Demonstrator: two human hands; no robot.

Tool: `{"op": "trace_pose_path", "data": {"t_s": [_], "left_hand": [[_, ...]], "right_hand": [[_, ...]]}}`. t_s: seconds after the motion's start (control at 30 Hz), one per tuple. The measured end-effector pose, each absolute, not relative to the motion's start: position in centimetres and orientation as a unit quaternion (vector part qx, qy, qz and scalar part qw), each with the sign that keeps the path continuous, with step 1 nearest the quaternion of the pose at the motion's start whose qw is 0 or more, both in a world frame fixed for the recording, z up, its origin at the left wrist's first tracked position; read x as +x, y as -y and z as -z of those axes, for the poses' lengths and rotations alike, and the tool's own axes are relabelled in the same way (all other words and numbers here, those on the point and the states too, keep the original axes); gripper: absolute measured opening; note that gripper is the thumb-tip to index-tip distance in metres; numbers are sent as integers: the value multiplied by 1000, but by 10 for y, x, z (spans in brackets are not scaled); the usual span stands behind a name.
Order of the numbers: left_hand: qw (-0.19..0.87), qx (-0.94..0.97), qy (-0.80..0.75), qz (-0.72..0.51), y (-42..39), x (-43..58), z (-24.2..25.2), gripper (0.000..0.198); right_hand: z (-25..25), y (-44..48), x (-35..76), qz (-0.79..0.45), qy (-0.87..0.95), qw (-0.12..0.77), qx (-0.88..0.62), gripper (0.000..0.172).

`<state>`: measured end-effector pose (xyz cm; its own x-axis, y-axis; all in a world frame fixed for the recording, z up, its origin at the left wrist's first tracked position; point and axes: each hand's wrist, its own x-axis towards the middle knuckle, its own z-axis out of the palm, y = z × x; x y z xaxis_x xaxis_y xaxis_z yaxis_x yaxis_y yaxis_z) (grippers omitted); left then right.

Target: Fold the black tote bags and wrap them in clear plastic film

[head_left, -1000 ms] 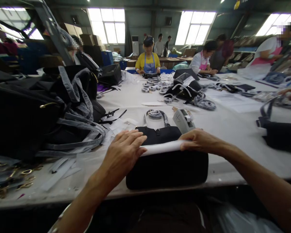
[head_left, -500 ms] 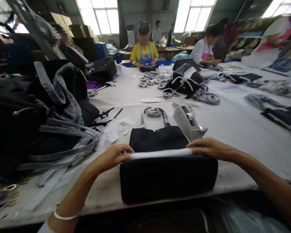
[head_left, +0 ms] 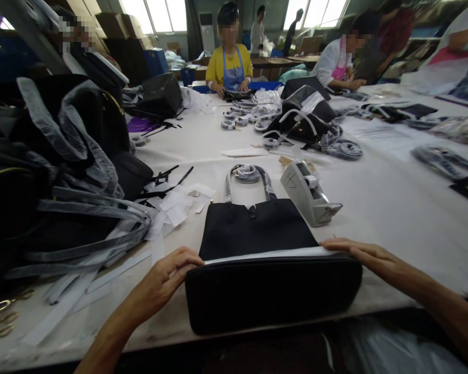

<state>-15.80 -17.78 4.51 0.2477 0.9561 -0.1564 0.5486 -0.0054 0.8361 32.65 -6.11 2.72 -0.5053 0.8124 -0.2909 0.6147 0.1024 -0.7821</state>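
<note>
Pale cloth covers the table (head_left: 382, 223), whose near edge runs across the bottom of the view, just below the bag (head_left: 273, 293). The bag is black and lies with its base toward the person and its mouth pointing away. White strip (head_left: 265, 254) runs along the base's upper edge, between the two hands. The left hand (head_left: 175, 270) is at the strip's left end, fingers bent and thumb low against the bag's corner; whether they pinch anything cannot be told. The right hand (head_left: 368, 254) lies at the other end, fingers stretched out along the edge; its grip cannot be told either.

Beyond the mouth, the wrapped handle (head_left: 268, 184) arches around a coil (head_left: 246, 174). Just beside the bag, on its far right, sits a grey tape dispenser (head_left: 302, 192); from there the cloth stretches wide to the right. On the other side, paper scraps (head_left: 175, 208) narrow the room between the bag and a pile of black bags (head_left: 11, 202) with wrapped straps (head_left: 78, 135). Gold hardware (head_left: 2, 306) lies at the near left. Farther off are more coiled straps (head_left: 234, 124) and a co-worker in yellow (head_left: 228, 67), hands on something dark.
</note>
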Motion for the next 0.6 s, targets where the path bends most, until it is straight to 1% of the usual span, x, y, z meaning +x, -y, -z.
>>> {"op": "trace_pose_path", "data": {"t_s": [0.1,0.13,0.17,0.2,0.3,0.4,0.47,0.53,0.6], "left_hand": [[427,682,-554,-214,183,-161,-51,31],[424,683,-557,-207,185,-160,-52,31],[414,681,-568,-202,186,-158,-51,32],[398,676,-587,-200,187,-155,-48,32],[343,645,-656,-190,186,-143,-34,34],[338,603,-703,-167,180,-132,-15,38],[331,576,-730,-165,176,-127,-2,35],[278,563,-754,-195,174,-124,10,31],[173,583,-751,-257,175,-121,19,29]], "right_hand": [[-27,70,330,-478,739,107,-463,73],[-25,73,328,-476,738,111,-466,76],[-24,75,325,-469,736,118,-474,76],[-21,77,320,-459,734,127,-485,72],[-13,80,301,-437,724,149,-513,55],[-4,79,284,-419,690,164,-566,53],[2,78,276,-413,655,174,-608,52],[8,79,272,-409,625,180,-639,50],[13,80,270,-394,610,188,-661,49]]}}
